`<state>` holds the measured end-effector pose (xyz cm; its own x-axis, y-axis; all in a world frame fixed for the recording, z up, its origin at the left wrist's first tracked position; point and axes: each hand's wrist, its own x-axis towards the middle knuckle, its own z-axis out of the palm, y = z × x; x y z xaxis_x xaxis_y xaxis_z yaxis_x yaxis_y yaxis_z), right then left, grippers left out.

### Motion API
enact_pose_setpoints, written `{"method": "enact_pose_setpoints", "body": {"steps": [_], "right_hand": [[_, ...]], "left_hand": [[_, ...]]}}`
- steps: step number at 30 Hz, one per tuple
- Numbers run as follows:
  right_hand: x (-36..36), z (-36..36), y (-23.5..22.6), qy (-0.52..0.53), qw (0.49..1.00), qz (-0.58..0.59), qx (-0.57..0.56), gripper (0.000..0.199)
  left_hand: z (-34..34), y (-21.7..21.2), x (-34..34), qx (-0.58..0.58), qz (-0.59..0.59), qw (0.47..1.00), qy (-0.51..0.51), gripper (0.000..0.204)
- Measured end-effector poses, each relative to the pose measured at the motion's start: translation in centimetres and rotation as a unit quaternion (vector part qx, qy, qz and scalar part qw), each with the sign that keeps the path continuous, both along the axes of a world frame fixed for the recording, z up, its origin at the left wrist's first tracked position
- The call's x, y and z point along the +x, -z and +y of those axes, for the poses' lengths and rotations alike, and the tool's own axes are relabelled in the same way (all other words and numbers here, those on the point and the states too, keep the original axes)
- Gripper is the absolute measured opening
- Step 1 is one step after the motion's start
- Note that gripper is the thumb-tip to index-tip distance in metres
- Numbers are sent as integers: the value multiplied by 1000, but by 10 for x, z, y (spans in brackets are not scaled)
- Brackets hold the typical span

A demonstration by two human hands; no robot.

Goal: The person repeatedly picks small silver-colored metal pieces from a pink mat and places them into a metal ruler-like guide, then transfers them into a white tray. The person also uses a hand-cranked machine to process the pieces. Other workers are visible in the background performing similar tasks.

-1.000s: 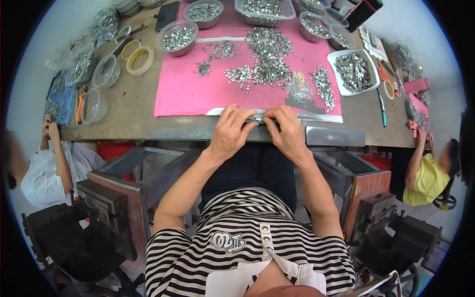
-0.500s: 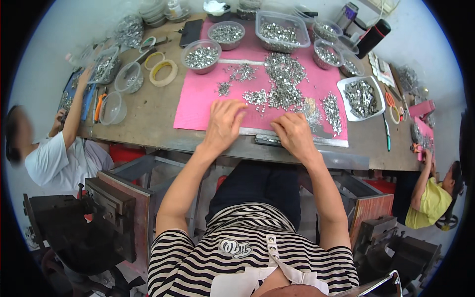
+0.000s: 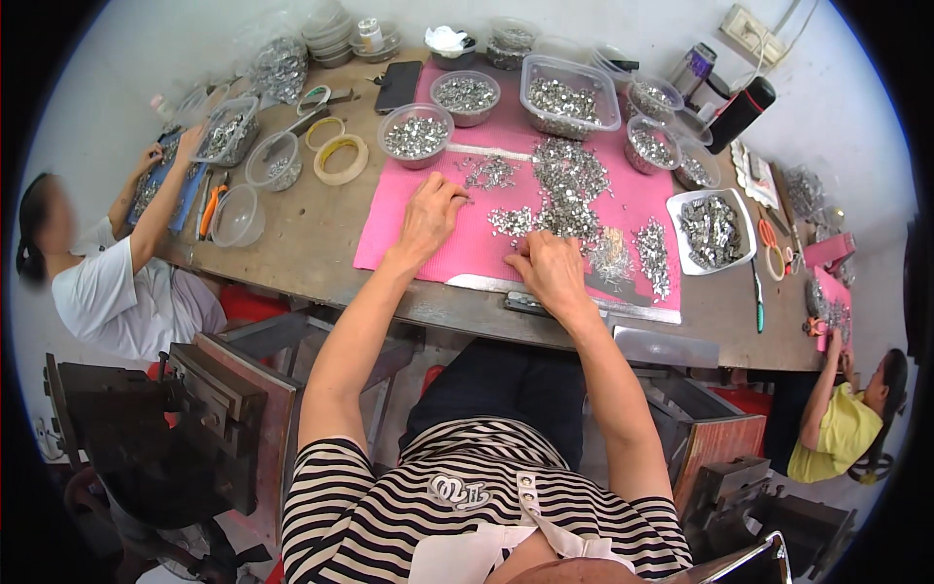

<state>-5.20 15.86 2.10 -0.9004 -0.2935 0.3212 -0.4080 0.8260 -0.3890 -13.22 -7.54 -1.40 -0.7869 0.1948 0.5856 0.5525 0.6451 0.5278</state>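
My left hand [image 3: 428, 214] is over the left part of a pink ribbed mat [image 3: 389, 234]. Its thumb and fingertips come together in a pinch; whatever they grip is too small to make out. A small scatter of silvery metal pieces [image 3: 489, 172] lies just beyond it. My right hand [image 3: 550, 271] rests lower on the mat with fingers curled and thumb close to them, the contents hidden. Near its fingertips is a little heap of bright metal pieces [image 3: 511, 222], and beyond that a large pile [image 3: 571, 180]. A dark flat bar [image 3: 525, 304] lies under the right hand at the mat's front edge.
Clear tubs of metal pieces [image 3: 416, 136] line the back. A white tray [image 3: 686, 255] of larger pieces stands right, beside orange-handled scissors [image 3: 769, 238]. Tape rolls [image 3: 341, 161] lie left. People work at both ends, one in white [image 3: 126, 292], one in yellow [image 3: 832, 433].
The view has shifted slightly. My left hand has moved forward and left over the mat, covering a small cluster of pieces. My right hand has shifted left.
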Motion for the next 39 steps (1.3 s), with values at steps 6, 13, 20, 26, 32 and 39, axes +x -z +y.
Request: {"method": "enact_pose_setpoints", "body": {"steps": [6, 13, 20, 26, 32, 39], "right_hand": [[-2, 4, 3, 8, 1000, -9, -2, 14], [9, 31, -7, -15, 1000, 26, -1, 11], [26, 61, -8, -8, 999, 11, 35, 10], [31, 62, -5, 11, 1000, 12, -3, 8], [55, 63, -19, -27, 990, -24, -139, 6], [77, 52, -6, -35, 983, -15, -180, 6]], "left_hand": [[2, -7, -8, 62, -31, 998, -11, 9], [-15, -12, -3, 68, -71, 995, -22, 9], [54, -27, 62, 2, -80, 980, 182, 9], [77, -20, 72, 9, -64, 976, 208, 12], [68, -19, 80, 101, -118, 975, 160, 19], [64, -31, 90, 108, -148, 976, 116, 19]]}}
